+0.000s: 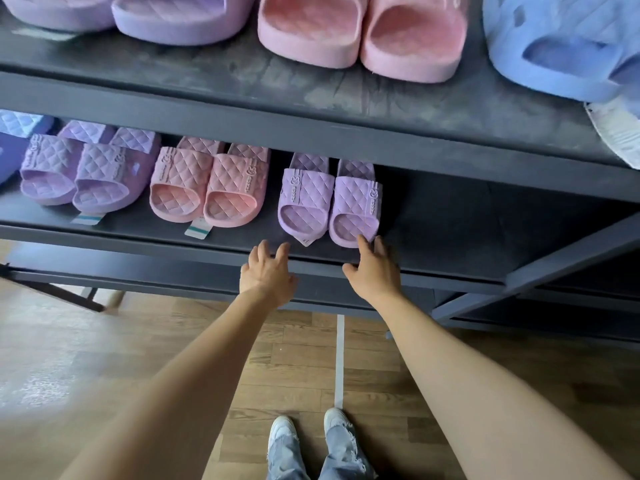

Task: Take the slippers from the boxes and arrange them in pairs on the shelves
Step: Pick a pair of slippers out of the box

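On the wood floor [104,358] at our feet, white sneakers [284,431] stand beside a strip of pale tape [339,358]; no box is in view. Ahead, both our hands are spread wide and hold nothing. Our left hand [266,271] hovers at the lip of the lower shelf [450,233], just short of the lilac pair [329,202]. The fingertips [363,242] of our right hand [374,268] appear to touch the toe of the slipper on our right.

We judge the pair placed and the step now one of squaring up. Light, even pushes on both toes should do it, keeping the two slippers touching and their toes in line with the neighbours. A paper tag [306,241] poking out from under the pair wants tucking in.

To the left on the same shelf sit a pink pair [204,188], a second lilac pair [86,174] and a glimpse of blue [14,147]; bare shelf lies to the right.

Farther off, the upper shelf [207,74] carries a purple pair [121,15], a pink platform pair [363,32] and blue slippers [561,46]. Something white [620,133] juts over its right edge, and we cannot tell what it is.
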